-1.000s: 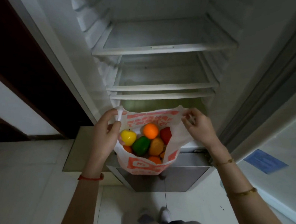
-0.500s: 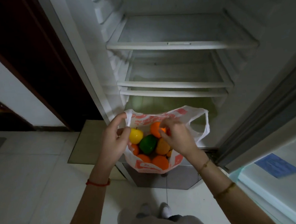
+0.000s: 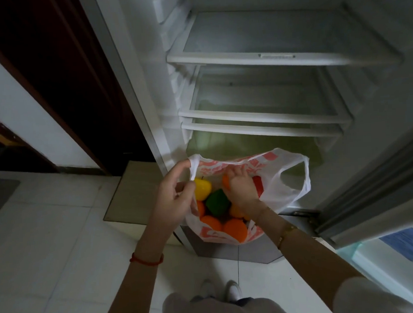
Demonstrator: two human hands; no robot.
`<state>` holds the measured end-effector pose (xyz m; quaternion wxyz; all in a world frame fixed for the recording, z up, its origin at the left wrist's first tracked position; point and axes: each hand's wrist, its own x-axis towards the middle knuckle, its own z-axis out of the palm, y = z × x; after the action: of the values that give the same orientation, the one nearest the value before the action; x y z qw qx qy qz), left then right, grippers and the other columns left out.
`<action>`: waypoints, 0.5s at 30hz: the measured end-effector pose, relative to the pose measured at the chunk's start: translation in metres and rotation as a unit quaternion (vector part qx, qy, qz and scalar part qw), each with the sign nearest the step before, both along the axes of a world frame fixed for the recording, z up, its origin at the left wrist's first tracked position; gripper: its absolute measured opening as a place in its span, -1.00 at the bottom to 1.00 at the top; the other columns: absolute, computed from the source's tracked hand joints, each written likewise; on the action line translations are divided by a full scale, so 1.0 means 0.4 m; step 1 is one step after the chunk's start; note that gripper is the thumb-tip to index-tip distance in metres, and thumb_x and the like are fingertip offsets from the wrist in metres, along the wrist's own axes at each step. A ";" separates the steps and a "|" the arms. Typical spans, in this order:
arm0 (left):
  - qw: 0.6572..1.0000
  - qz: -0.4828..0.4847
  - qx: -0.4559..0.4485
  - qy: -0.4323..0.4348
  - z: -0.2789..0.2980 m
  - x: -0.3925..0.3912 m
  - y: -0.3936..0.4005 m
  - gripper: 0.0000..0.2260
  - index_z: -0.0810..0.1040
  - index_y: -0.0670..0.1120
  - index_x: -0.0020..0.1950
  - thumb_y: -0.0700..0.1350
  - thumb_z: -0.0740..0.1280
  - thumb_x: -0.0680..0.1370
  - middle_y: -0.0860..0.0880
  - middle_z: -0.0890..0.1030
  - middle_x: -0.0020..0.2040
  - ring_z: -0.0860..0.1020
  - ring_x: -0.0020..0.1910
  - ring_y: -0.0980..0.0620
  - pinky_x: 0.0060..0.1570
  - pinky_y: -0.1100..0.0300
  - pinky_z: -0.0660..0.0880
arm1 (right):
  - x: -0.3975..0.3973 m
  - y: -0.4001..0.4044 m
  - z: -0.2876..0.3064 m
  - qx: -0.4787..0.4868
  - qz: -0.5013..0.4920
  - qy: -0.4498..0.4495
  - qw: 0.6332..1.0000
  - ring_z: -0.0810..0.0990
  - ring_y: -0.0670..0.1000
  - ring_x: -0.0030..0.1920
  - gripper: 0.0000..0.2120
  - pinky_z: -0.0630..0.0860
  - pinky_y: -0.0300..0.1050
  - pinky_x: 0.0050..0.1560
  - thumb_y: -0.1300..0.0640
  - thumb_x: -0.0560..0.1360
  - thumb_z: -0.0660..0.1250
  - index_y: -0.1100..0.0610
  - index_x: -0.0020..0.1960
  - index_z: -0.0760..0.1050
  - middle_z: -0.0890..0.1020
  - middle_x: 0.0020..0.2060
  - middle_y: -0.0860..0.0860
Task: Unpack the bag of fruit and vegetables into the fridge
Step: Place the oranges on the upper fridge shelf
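A white plastic bag (image 3: pixel 291 187) with red print hangs in front of the open fridge. My left hand (image 3: pixel 174 196) pinches its left handle and holds it up. Inside lie a yellow apple (image 3: pixel 202 189), a green pepper (image 3: pixel 217 202), several oranges (image 3: pixel 235 229) and something red (image 3: pixel 258 187). My right hand (image 3: pixel 241 186) is inside the bag, fingers curled over an orange fruit (image 3: pixel 225 181) at the top. The bag's right handle (image 3: pixel 305 175) hangs loose. The fridge's glass shelves (image 3: pixel 267 57) are bare.
The fridge's left wall edge (image 3: pixel 130 88) stands beside a dark wooden door (image 3: pixel 60 80). The open fridge door (image 3: pixel 385 254) is at the lower right. A lower fridge compartment front (image 3: pixel 229 251) sits below the bag. My feet (image 3: pixel 219 292) stand on white floor tiles.
My right hand has let go of the bag's right handle and reached down into the bag onto the orange fruit. The view has shifted closer to the fridge.
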<state>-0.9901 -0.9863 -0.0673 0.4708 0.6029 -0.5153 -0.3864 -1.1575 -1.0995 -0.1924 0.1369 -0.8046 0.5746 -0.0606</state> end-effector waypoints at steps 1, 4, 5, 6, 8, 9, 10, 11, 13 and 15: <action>1.000 -0.001 0.000 0.002 0.000 0.000 -0.003 -0.71 0.48 -0.10 0.31 -0.33 0.19 0.63 -0.28 0.61 -0.21 0.58 -0.35 -0.34 -0.45 -0.03 0.61 | -0.002 -0.012 0.000 0.005 -0.041 0.007 0.999 0.27 0.21 0.44 -0.48 0.25 0.13 0.47 0.01 0.59 0.22 0.17 0.48 0.21 0.33 0.42 0.19; 1.000 -0.007 0.004 0.006 0.002 0.001 -0.011 -0.69 0.48 -0.08 0.31 -0.32 0.19 0.62 -0.35 0.61 -0.17 0.60 -0.31 -0.37 -0.39 -0.18 0.60 | -0.017 -0.049 -0.016 0.069 -0.081 0.030 0.994 0.14 0.24 0.51 -0.32 0.14 0.17 0.51 -0.08 0.56 0.26 0.19 0.53 0.09 0.22 0.49 0.20; 1.000 -0.009 0.008 0.009 0.003 0.001 -0.014 -0.69 0.47 -0.08 0.32 -0.32 0.18 0.63 -0.37 0.60 -0.17 0.60 -0.31 -0.38 -0.39 -0.22 0.58 | -0.021 -0.059 -0.024 0.090 -0.087 0.027 0.992 0.13 0.24 0.51 -0.27 0.11 0.18 0.51 -0.11 0.54 0.28 0.18 0.54 0.06 0.20 0.50 0.20; 1.000 -0.010 0.013 0.012 0.004 0.001 -0.016 -0.69 0.47 -0.08 0.33 -0.32 0.18 0.63 -0.36 0.61 -0.17 0.59 -0.32 -0.39 -0.40 -0.24 0.57 | -0.024 -0.069 -0.033 0.104 -0.093 0.024 0.990 0.13 0.24 0.51 -0.24 0.09 0.17 0.52 -0.14 0.53 0.29 0.17 0.55 0.03 0.19 0.50 0.19; 1.000 -0.014 0.018 0.016 0.003 0.000 -0.020 -0.69 0.46 -0.09 0.33 -0.32 0.19 0.63 -0.26 0.65 -0.15 0.59 -0.33 -0.38 -0.42 -0.23 0.57 | -0.029 -0.082 -0.044 0.117 -0.101 0.026 0.988 0.14 0.23 0.51 -0.20 0.07 0.16 0.53 -0.17 0.52 0.29 0.16 0.55 0.00 0.20 0.50 0.19; 1.000 -0.016 0.019 0.015 0.004 -0.002 -0.021 -0.69 0.46 -0.10 0.33 -0.32 0.19 0.63 -0.20 0.66 -0.11 0.60 -0.33 -0.36 -0.42 -0.22 0.58 | -0.032 -0.086 -0.050 0.118 -0.101 0.029 0.987 0.15 0.23 0.50 -0.20 0.06 0.15 0.53 -0.18 0.51 0.29 0.16 0.55 0.01 0.22 0.50 0.18; 1.000 -0.018 0.019 0.015 0.005 -0.003 -0.024 -0.70 0.46 -0.10 0.34 -0.31 0.19 0.63 -0.17 0.67 -0.08 0.62 -0.32 -0.32 -0.40 -0.21 0.59 | -0.033 -0.087 -0.051 0.116 -0.101 0.032 0.988 0.16 0.22 0.50 -0.19 0.06 0.14 0.53 -0.19 0.51 0.30 0.17 0.55 0.03 0.23 0.49 0.18; 1.000 -0.020 0.017 0.016 0.006 -0.005 -0.026 -0.70 0.46 -0.10 0.34 -0.31 0.20 0.63 -0.16 0.67 -0.06 0.64 -0.31 -0.26 -0.39 -0.18 0.61 | -0.035 -0.088 -0.052 0.113 -0.103 0.030 0.988 0.18 0.21 0.49 -0.19 0.07 0.13 0.53 -0.19 0.50 0.31 0.18 0.55 0.05 0.26 0.48 0.18; 0.999 -0.020 0.007 0.023 0.009 -0.009 -0.031 -0.70 0.47 -0.13 0.33 -0.33 0.19 0.63 -0.11 0.66 -0.13 0.66 -0.35 -0.02 -0.42 0.05 0.62 | -0.040 -0.087 -0.053 0.109 -0.114 -0.002 0.987 0.25 0.19 0.46 -0.18 0.13 0.10 0.51 -0.18 0.47 0.35 0.20 0.53 0.10 0.30 0.45 0.18; 1.000 -0.021 -0.007 0.022 0.015 -0.010 -0.033 -0.69 0.48 -0.14 0.33 -0.35 0.18 0.62 0.02 0.62 -0.27 0.60 -0.43 0.10 -0.47 0.17 0.57 | -0.048 -0.079 -0.039 0.116 -0.121 -0.065 0.984 0.39 0.16 0.38 -0.22 0.29 0.01 0.43 -0.12 0.42 0.43 0.19 0.48 0.22 0.40 0.39 0.17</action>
<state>-0.9941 -0.9995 -0.0614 0.4785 0.5797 -0.5200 -0.4058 -1.1766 -1.1310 -0.2079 0.2582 -0.7022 0.6606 -0.0619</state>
